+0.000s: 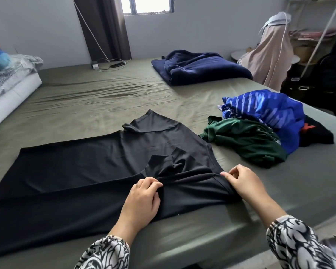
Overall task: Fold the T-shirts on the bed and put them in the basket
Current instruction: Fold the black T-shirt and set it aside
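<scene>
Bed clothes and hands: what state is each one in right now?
Black shirt: spread flat, unfolded, bunched at the hands.
Green shirt: crumpled, unfolded.
Blue shirt: crumpled atop the pile.
Navy blanket: loosely folded.
Left hand: pinching the black shirt.
Right hand: pinching its edge.

A black, smooth-fabric T-shirt (81,171) lies spread flat on the near part of the olive-green bed sheet (97,98), one sleeve pointing far. The left hand (142,199) pinches a gathered fold near the shirt's middle; the right hand (242,183) pinches the shirt's right edge, probably at the near sleeve or shoulder. Just right of the shirt sits a pile of crumpled clothes: a dark green garment (244,140), a bright blue patterned jersey (264,111) on top, and a black piece (316,133) at the right. A folded navy blanket (198,67) lies far right.
</scene>
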